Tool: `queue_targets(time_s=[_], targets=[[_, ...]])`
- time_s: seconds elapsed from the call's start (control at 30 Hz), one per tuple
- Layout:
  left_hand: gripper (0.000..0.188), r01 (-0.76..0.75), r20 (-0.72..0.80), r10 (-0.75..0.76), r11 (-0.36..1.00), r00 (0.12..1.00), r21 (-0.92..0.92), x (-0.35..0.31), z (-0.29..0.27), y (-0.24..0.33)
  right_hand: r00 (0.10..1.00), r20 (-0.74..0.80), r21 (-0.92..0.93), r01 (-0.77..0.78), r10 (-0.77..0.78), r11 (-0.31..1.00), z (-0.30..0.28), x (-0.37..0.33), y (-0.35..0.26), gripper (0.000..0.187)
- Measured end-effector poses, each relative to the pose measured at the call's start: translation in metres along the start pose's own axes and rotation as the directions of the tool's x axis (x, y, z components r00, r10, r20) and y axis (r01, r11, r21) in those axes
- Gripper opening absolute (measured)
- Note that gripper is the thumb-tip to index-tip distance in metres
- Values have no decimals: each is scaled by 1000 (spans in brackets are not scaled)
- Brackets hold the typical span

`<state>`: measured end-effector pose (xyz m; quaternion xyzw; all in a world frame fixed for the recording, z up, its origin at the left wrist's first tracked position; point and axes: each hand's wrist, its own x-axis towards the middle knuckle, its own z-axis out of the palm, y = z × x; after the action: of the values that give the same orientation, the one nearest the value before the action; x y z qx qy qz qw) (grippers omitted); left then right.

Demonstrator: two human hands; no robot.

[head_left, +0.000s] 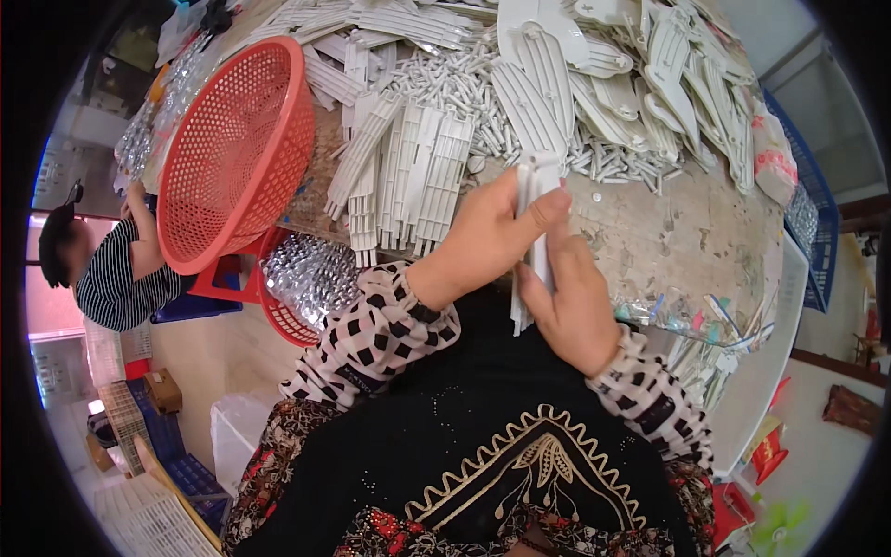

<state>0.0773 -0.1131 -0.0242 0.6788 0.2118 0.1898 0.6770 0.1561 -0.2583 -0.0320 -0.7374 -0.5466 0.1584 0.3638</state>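
Observation:
Both hands are closed around a narrow white plastic piece, held upright over the table's near edge in front of my body. My left hand grips its upper part from the left, thumb across it. Lower down, my right hand wraps it from the right. Just beyond its top end is a broader ribbed white plastic panel; I cannot tell whether the two are joined. Left of my left hand lie several slotted white plastic strips, side by side. Small whitish pins are heaped behind them.
A red perforated basket stands tilted at the left. Below it, another red basket holds shiny silvery parts. White curved panels pile up at the back right. A blue crate is far right. Another person sits at left.

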Motion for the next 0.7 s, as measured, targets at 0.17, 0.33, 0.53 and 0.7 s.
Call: queue_targets(time_s=[0.17, 0.33, 0.53, 0.7], targets=[[41, 8, 127, -5, 1000, 992, -27, -7, -4, 12, 994, -97, 82, 65, -57, 995, 0, -2, -2, 68], [49, 34, 263, 4, 990, 965, -140, -6, -12, 31, 984, -93, -95, 145, -154, 985, -43, 3, -11, 62], [35, -244, 611, 49, 940, 790, 240, -7, -9, 33, 960, -17, 264, 272, -278, 925, -81, 19, 2, 24], [37, 14, 619, -149, 976, 771, 218, -15, 3, 17, 992, 50, 252, 97, -113, 963, -84, -3, 4, 15]])
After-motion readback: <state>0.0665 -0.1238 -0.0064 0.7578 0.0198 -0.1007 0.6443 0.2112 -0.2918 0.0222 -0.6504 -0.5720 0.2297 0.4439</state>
